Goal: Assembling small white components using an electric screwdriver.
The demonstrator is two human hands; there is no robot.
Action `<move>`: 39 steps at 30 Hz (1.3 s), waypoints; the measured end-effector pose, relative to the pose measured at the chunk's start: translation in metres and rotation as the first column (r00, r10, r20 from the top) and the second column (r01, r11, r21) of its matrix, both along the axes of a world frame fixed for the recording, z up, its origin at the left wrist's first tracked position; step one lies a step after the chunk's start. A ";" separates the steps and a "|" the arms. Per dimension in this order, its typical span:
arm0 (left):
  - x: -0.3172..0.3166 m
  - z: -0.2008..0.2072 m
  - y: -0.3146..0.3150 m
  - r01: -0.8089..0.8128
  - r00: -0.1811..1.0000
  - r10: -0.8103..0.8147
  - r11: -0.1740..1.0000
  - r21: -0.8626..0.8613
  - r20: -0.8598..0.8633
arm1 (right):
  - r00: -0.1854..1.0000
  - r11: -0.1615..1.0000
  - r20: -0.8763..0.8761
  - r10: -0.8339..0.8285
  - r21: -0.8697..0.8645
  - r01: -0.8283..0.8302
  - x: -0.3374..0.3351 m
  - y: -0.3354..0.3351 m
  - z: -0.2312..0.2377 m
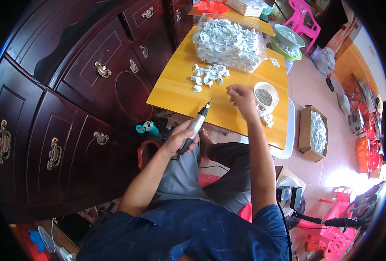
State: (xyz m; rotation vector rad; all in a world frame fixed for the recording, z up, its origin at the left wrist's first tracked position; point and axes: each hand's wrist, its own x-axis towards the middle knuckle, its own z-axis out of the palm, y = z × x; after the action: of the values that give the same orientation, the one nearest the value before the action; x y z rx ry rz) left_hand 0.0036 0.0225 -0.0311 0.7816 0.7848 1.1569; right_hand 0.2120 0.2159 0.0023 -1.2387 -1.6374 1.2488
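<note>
On table (175,89): clear bin (230,41) holds white parts; small bowl (265,94), dark bits.

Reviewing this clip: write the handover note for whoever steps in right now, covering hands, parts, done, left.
Left hand: holds the electric screwdriver, tip raised over the table edge.
Right hand: fingers curled on the wooden table beside the small white bowl of screws; whether it holds anything cannot be told.
Parts: loose white plastic pieces ahead of the hands, clear bin full behind them, a few pieces by the bowl.
Done or left: cannot be told from this view.
</note>
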 end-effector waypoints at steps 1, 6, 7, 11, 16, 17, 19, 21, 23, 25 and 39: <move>0.001 0.002 0.001 0.005 1.000 -0.005 1.000 0.005 -0.003 | 0.999 0.999 -0.025 0.038 -0.008 -0.038 -0.006 -0.001 -0.012; -0.003 0.003 -0.002 -0.004 1.000 0.005 1.000 0.022 -0.017 | 0.911 0.965 -0.410 0.033 -0.226 -0.136 -0.039 -0.010 -0.036; -0.003 0.002 -0.002 0.001 1.000 0.000 1.000 0.024 -0.016 | 0.898 0.958 -0.439 0.022 -0.246 -0.144 -0.041 -0.011 -0.038; -0.002 0.003 -0.001 0.012 1.000 -0.012 1.000 0.020 -0.009 | 0.852 0.918 -0.522 0.034 -0.321 -0.233 -0.044 -0.012 -0.040; -0.002 0.001 0.001 0.029 1.000 -0.029 0.999 0.029 -0.009 | 0.837 0.899 -0.546 0.046 -0.344 -0.273 -0.041 -0.013 -0.037; -0.002 0.002 0.000 0.025 1.000 -0.024 0.999 0.028 -0.009 | 0.844 0.897 -0.535 0.040 -0.353 -0.266 -0.042 -0.014 -0.036; -0.002 0.002 0.000 0.019 1.000 -0.019 1.000 0.025 -0.008 | 0.858 0.895 -0.514 0.029 -0.369 -0.251 -0.041 -0.016 -0.033; -0.003 0.002 0.000 0.015 1.000 -0.015 1.000 0.022 -0.007 | 0.864 0.886 -0.501 0.050 -0.378 -0.270 -0.042 -0.016 -0.033; -0.002 0.002 0.002 0.017 1.000 -0.017 1.000 0.017 -0.014 | 0.851 0.884 -0.523 0.042 -0.378 -0.275 -0.040 -0.015 -0.036; -0.002 0.001 0.002 0.018 1.000 -0.017 1.000 0.011 -0.021 | 0.814 0.888 -0.580 0.013 -0.367 -0.276 -0.040 -0.011 -0.042; -0.003 0.001 0.003 0.042 0.999 -0.042 0.999 0.002 0.015 | 0.806 0.837 -0.586 0.086 -0.397 -0.378 -0.033 -0.004 -0.040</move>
State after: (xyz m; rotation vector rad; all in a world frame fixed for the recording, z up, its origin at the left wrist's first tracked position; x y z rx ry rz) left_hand 0.0011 0.0254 -0.0299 0.7864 0.7515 1.1252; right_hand 0.1788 0.2122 -0.0380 -0.8220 -1.0882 2.0667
